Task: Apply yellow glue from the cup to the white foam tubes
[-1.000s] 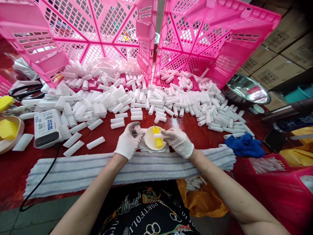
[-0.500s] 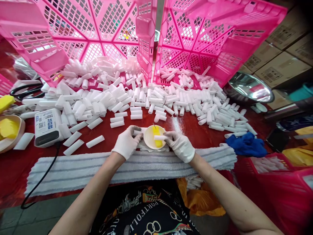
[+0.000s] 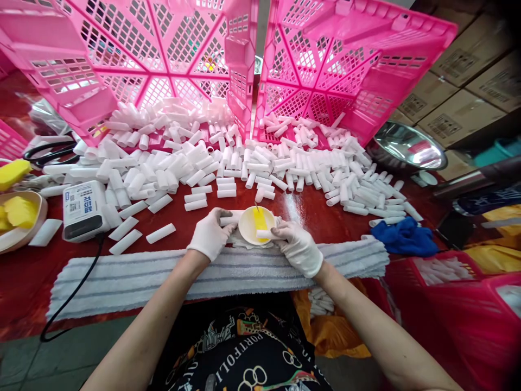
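Note:
Both hands wear white gloves with greyed fingertips. A small cream dish sits between them, with a yellow piece in it and a thin dark pin standing at its far edge. In my right hand, closed at the dish's right side, a short white tube is pinched, its left end over the near part of the yellow piece. My left hand is closed at the dish's left side around another white tube, which lies sideways. Beneath the dish is some whitish cloth, partly hidden.
Many loose white tubes spread from two tipped pink crates over the red table. A striped towel lines the near edge. At left stand a white corded device and a bowl; at right, a blue cloth and metal basin.
The tube in my right hand has moved slightly towards me over the yellow piece, and its angle has shifted a little. My left hand stays by the dish. The camera view has turned slightly.

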### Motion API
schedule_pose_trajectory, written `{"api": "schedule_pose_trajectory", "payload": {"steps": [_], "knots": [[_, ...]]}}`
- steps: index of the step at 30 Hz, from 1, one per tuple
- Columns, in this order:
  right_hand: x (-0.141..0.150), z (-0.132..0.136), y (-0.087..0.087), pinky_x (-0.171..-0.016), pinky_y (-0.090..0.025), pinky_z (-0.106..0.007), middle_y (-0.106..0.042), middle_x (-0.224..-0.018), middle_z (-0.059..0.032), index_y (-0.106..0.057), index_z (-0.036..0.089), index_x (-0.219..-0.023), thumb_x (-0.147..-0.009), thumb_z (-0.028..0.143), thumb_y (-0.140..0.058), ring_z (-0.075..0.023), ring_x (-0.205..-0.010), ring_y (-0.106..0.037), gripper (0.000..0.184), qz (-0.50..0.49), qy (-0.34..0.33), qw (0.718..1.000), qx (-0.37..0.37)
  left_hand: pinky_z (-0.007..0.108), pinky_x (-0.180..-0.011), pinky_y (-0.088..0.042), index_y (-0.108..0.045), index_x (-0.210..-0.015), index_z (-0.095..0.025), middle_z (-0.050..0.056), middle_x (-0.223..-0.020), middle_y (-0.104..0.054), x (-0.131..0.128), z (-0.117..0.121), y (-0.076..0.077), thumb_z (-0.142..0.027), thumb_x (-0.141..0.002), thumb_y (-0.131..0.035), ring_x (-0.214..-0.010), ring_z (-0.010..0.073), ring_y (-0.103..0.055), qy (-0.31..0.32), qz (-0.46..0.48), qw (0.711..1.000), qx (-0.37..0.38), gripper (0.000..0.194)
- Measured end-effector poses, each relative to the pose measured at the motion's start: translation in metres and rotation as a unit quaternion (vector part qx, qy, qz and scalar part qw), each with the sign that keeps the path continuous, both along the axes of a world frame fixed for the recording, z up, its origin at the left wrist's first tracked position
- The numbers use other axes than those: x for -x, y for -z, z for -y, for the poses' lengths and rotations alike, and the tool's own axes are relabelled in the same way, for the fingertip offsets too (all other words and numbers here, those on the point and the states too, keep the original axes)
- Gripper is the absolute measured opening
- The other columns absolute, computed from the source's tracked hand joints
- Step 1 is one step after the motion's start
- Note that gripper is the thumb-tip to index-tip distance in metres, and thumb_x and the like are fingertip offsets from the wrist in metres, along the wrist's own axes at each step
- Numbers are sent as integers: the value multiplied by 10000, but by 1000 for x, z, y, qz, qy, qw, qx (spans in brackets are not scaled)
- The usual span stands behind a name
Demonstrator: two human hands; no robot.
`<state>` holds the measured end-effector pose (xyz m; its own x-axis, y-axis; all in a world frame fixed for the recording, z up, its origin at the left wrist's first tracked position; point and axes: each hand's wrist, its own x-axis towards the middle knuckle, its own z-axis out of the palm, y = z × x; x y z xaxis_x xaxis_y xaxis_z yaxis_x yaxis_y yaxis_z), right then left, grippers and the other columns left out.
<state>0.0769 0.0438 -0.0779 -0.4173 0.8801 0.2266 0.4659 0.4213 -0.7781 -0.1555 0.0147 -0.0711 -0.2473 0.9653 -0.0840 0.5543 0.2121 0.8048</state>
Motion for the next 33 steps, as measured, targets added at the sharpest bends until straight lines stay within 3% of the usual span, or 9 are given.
{"api": "schedule_pose_trajectory", "payload": {"steps": [3,6,10,15,19,22,26,30,33], "knots": [[2,5,-4,-562,-430,-243,-543,-543,13,-617,176,-567,-782,363,-575,-113,-549,-518,288,32,-14,999,36,309,-759,-482,-548,-914,-196,28,-891,-642,3,-2,6,-410,-651,-653,-812,189,-611,-23,70,997,-4,355],[1,16,-9,-601,-448,-258,-563,-663,-9,-617,181,-621,-758,401,-590,-134,-630,-548,261,28,16,999,30,307,-739,-496,-526,-885,-177,33,-874,-633,5,-3,6,-411,-611,-695,-796,180,-613,-38,164,986,-8,398],[-1,24,-14,-708,-493,-271,-603,-837,-43,-606,195,-759,-717,397,-640,-148,-755,-597,209,-111,60,990,61,313,-758,-498,-523,-861,-157,43,-900,-620,3,1,-2,-387,-586,-726,-818,175,-606,-51,221,973,-27,412],[5,20,-24,-380,-387,-193,-552,-588,10,-557,167,-889,-769,517,-546,-80,-427,-478,371,-199,112,948,220,318,-781,-503,-518,-876,-159,41,-924,-620,-9,16,-17,-380,-586,-737,-857,176,-604,-7,278,959,-55,426],[15,18,-37,-318,-290,-179,-469,-477,55,-550,172,-833,-757,569,-522,-60,-349,-382,405,-197,121,938,257,300,-802,-498,-545,-880,-165,37,-915,-632,-22,29,-31,-347,-593,-739,-850,169,-608,42,281,958,-40,392],[18,19,-44,-346,-321,-190,-491,-487,44,-562,174,-798,-761,550,-528,-69,-369,-415,379,-153,122,955,220,269,-754,-492,-577,-943,-167,41,-885,-645,-26,36,-40,-347,-634,-712,-800,160,-609,78,246,966,-19,382],[17,26,-49,-489,-444,-223,-609,-635,-20,-595,179,-755,-790,470,-521,-119,-527,-565,303,-46,120,988,82,238,-577,-433,-607,-902,-167,22,-721,-622,-27,40,-45,-455,-776,-534,-626,138,-558,145,165,976,-4,322],[15,33,-48,-590,-468,-284,-603,-582,-48,-568,193,-602,-800,383,-475,-165,-569,-584,290,73,110,989,-70,249,-500,-357,-561,-623,-169,18,-544,-533,-38,41,-40,-505,-858,-293,-513,137,-482,91,87,992,-2,490],[19,35,-41,-631,-463,-316,-560,-525,-58,-533,202,-533,-777,355,-471,-180,-564,-563,295,101,111,986,-78,263,-523,-364,-530,-564,-179,41,-539,-551,-53,40,-34,-455,-868,-259,-522,154,-509,35,59,998,-2,492]]}}
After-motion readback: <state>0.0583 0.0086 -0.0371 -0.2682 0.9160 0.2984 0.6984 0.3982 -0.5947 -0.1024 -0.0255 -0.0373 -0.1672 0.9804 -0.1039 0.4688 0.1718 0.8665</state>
